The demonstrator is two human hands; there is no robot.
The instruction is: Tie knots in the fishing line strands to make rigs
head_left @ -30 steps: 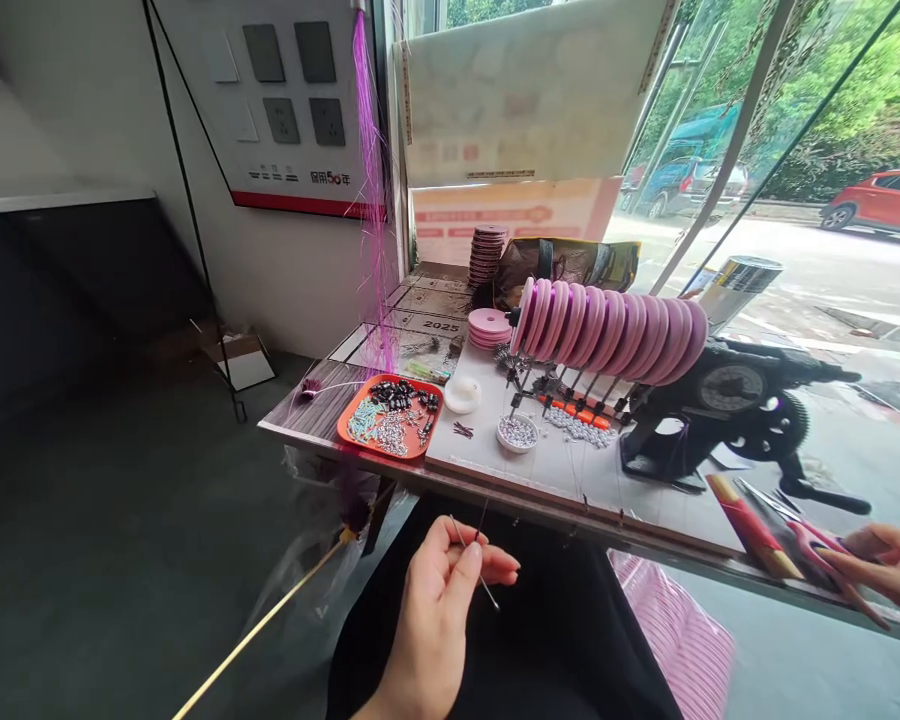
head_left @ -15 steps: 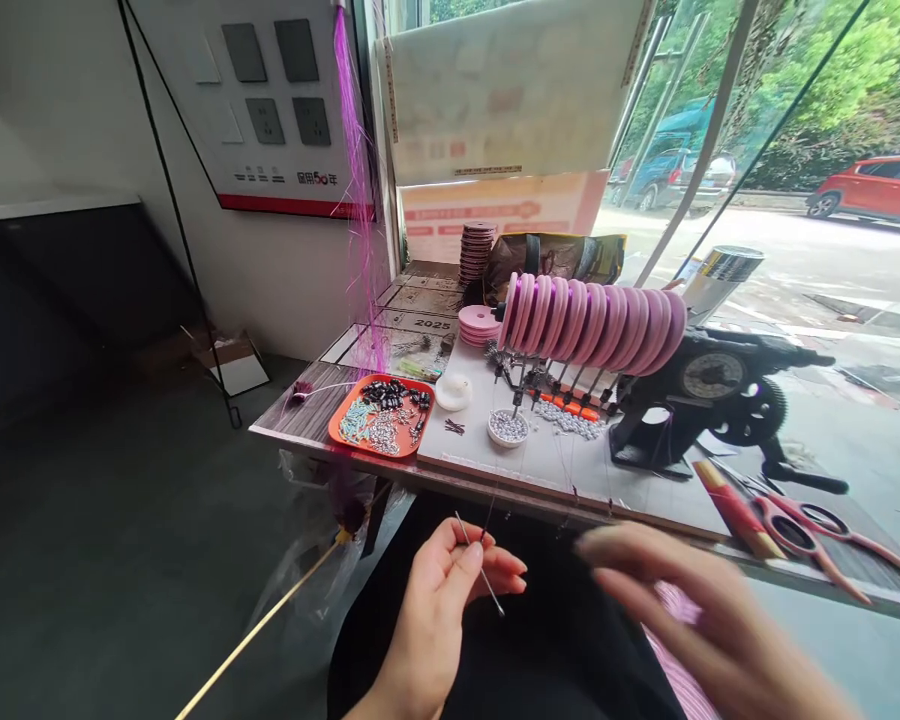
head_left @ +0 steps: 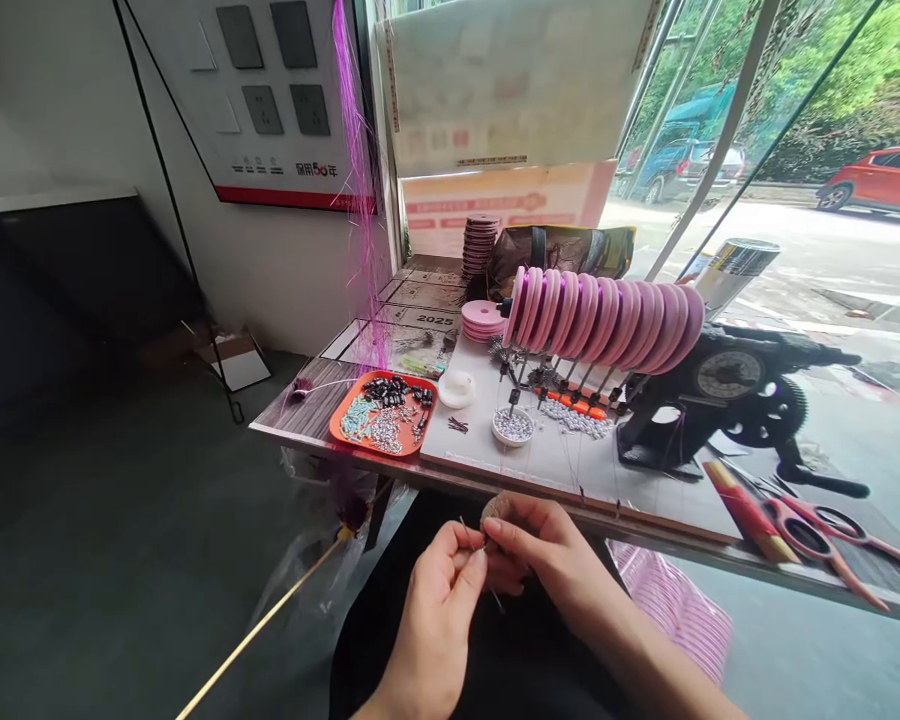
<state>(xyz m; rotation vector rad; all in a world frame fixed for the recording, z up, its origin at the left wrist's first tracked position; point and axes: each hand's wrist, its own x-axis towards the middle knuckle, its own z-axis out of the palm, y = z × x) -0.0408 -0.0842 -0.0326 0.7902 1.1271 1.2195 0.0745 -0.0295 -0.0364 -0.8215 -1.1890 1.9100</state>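
Below the table's front edge my left hand point(head_left: 439, 590) pinches a thin metal needle point(head_left: 471, 532) between thumb and forefinger. My right hand point(head_left: 547, 555) has come against it, fingers pinched at the needle's upper end where a fine thread comes down from the table. On the table stands a row of pink spools point(head_left: 604, 318) on a black hand-crank winder point(head_left: 735, 395). An orange tray point(head_left: 382, 418) of small beads and black parts sits at the left, and a small white dish of silver beads point(head_left: 513, 426) lies in front of the spools.
Pink-handled scissors point(head_left: 821, 535) and a red-and-tan stick point(head_left: 742, 510) lie at the table's right end. A stack of pink discs point(head_left: 484, 320) and a darker stack point(head_left: 479, 245) stand behind. Purple strands point(head_left: 356, 180) hang at the left; a thin cane point(head_left: 262, 625) slants below the table.
My right hand left the scissors on the table, swept left across my lap and now meets my left hand at the needle. The left hand stayed nearly still.
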